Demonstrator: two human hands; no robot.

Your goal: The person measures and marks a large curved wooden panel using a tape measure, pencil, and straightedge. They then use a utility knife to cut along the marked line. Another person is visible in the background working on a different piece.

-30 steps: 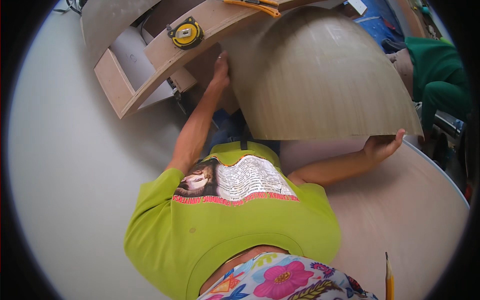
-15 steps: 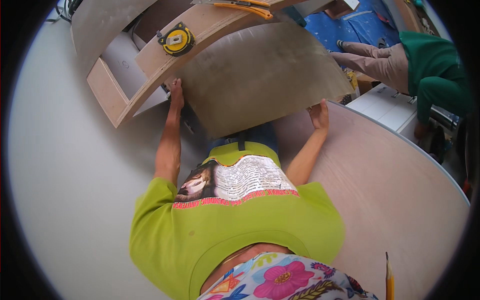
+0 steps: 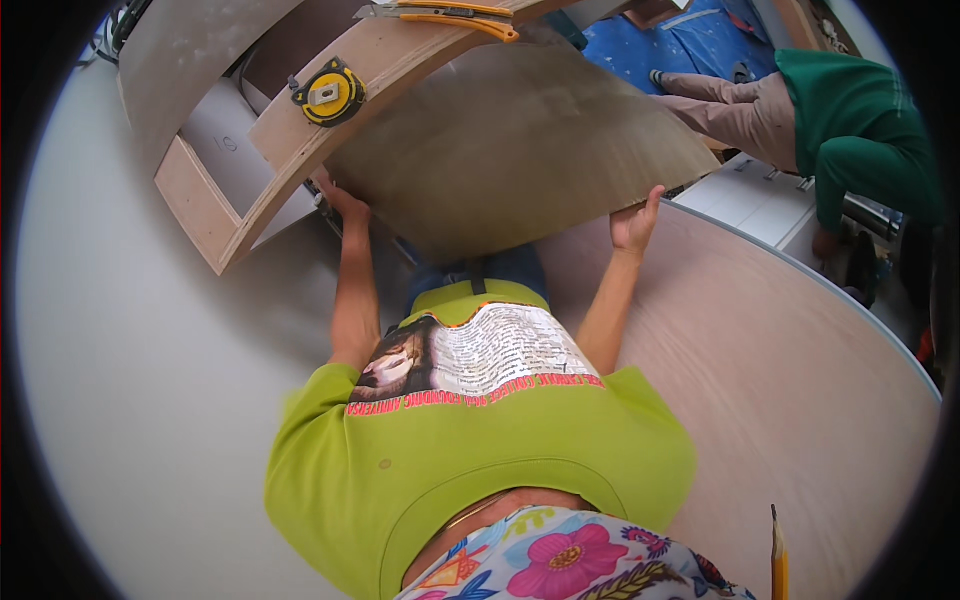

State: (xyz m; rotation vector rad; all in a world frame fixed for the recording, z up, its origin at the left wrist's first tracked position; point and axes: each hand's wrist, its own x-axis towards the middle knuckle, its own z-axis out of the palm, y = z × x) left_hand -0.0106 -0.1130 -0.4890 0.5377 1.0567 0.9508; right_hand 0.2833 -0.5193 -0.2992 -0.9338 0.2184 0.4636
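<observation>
Grey-brown, thin bowed sheet hangs partly behind a curved plywood frame, left hand and right hand apart, clamped on its opposite edges, a small handwritten mark inside the frame's open pale-walled compartment, red lettering across the lime-green shirt.

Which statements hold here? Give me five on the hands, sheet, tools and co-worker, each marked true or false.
1. The right hand holds the edge of the brown sheet. True.
2. The orange-handled knife lies on the curved frame. True.
3. The left hand grips the orange-handled knife. False: the left hand is at the sheet's left edge.
4. The tape measure lies on the floor. False: the tape measure lies on the curved frame.
5. The co-worker's top is green. True.
</observation>
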